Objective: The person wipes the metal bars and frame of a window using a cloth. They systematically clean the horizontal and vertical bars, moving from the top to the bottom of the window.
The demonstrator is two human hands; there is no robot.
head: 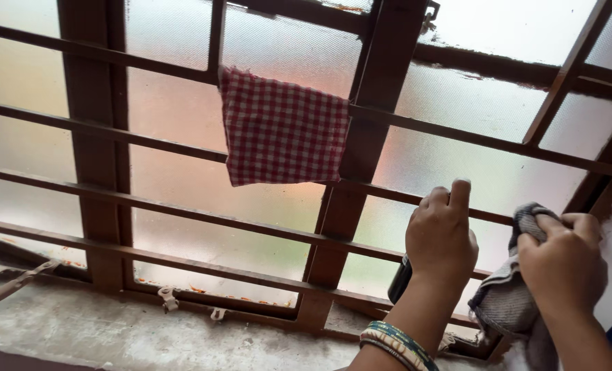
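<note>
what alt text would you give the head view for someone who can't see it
A person's right hand presses a grey cloth to a frosted window with brown bars, while the left hand grips a dark object beside it. A red checked cloth hangs over an upper bar, above a worn sill.

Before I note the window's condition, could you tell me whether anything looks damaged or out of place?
Yes: the red checked cloth hangs crooked from a window bar, and brown paint is smeared unevenly onto the frosted glass along the upper frame.
</note>
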